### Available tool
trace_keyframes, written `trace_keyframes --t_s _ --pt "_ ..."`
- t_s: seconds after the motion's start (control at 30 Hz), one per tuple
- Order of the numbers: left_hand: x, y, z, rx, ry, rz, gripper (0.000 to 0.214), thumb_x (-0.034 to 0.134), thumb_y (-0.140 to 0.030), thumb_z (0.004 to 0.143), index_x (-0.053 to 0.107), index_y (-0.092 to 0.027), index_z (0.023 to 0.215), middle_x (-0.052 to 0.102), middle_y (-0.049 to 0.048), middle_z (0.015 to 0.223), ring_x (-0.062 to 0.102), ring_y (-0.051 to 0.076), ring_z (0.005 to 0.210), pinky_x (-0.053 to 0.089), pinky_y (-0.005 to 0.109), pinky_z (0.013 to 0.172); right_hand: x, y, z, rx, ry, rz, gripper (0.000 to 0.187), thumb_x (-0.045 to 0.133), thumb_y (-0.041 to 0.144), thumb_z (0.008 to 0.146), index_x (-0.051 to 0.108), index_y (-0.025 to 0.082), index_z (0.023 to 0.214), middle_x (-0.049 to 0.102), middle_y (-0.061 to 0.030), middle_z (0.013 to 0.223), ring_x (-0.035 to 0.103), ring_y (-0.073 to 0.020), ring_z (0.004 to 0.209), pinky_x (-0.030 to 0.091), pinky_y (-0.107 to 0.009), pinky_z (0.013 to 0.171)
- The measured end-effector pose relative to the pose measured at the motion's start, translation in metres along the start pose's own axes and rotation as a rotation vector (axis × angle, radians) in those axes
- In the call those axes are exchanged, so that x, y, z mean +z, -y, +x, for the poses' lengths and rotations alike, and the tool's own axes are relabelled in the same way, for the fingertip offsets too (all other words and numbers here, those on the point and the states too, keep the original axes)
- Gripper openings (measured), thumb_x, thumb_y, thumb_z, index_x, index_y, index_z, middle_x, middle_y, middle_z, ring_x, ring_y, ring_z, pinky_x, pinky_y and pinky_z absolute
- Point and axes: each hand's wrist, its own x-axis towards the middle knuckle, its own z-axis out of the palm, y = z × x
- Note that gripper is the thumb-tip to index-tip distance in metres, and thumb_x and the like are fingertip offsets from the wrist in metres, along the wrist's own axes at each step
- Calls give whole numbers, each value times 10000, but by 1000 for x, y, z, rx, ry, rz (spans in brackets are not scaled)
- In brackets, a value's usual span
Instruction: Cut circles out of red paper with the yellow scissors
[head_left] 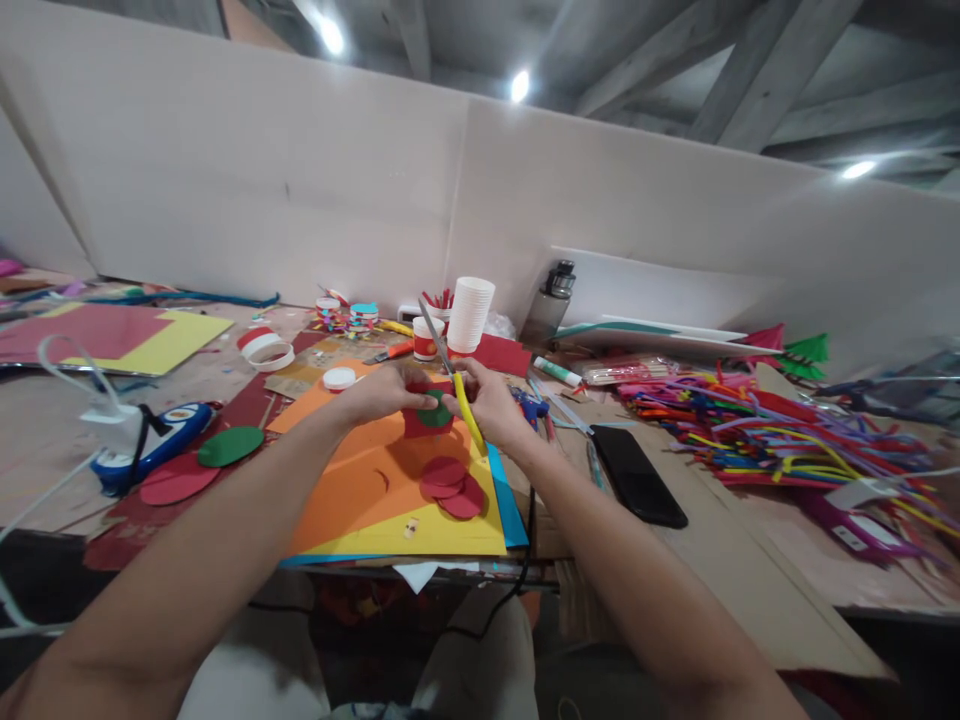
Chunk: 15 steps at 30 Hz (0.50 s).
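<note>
Over the orange and yellow sheets, my left hand (390,393) pinches a piece of red paper (416,424) with a small green paper disc (436,410) lying against it. My right hand (485,403) is closed on yellow-handled scissors (469,412), their blades pointing up and away from me. The fingertips of both hands come close together at the green disc. Just below them, several red paper circles (450,484) lie overlapping on the orange sheet (352,490). Part of the red paper is hidden behind my fingers.
White paper cups (471,312) stand stacked at the back beside a dark bottle (551,295). On the right are a black phone (637,475) and a heap of coloured pipe cleaners (727,420). A blue power strip (150,450) and a larger green oval (231,446) lie left.
</note>
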Motion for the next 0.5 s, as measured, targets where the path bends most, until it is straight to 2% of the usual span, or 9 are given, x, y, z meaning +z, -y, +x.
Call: trace_keyframes --t_s 0.07,0.13,0.23,0.3,0.5 --pt "1 3 2 -35 -71 -58 254 856 -220 501 708 -164 699 684 18 654 601 147 585 466 236 557 3 -1 3 -7 -79 59 477 722 306 626 526 173 1041 484 74 651 440 -89 585 353 -217 544" --pt "5 4 5 -59 -127 -223 355 869 -246 503 715 -140 805 714 45 726 645 166 645 510 267 632 6 -2 6 -21 -179 143 498 731 310 607 511 182 1035 514 60 685 460 -95 606 375 -224 558" --pt "15 4 6 -86 -154 -533 426 880 -290 516 715 -116 868 736 83 812 677 184 694 547 311 695 11 -1 9 -49 -296 255 533 749 302 583 488 197 1035 550 42 746 483 -99 640 401 -228 591" --pt "25 3 4 -111 -167 -653 449 884 -288 521 720 -115 902 743 89 844 685 187 703 559 314 689 13 0 10 -57 -326 302 552 758 299 572 476 206 1037 559 40 760 479 -94 634 402 -227 595" --pt "44 0 -1 -99 -245 -668 474 899 -229 498 726 -118 925 750 84 836 687 175 677 570 284 643 15 -3 8 -46 -328 314 551 763 330 580 466 217 1030 596 14 840 507 -106 660 428 -240 624"
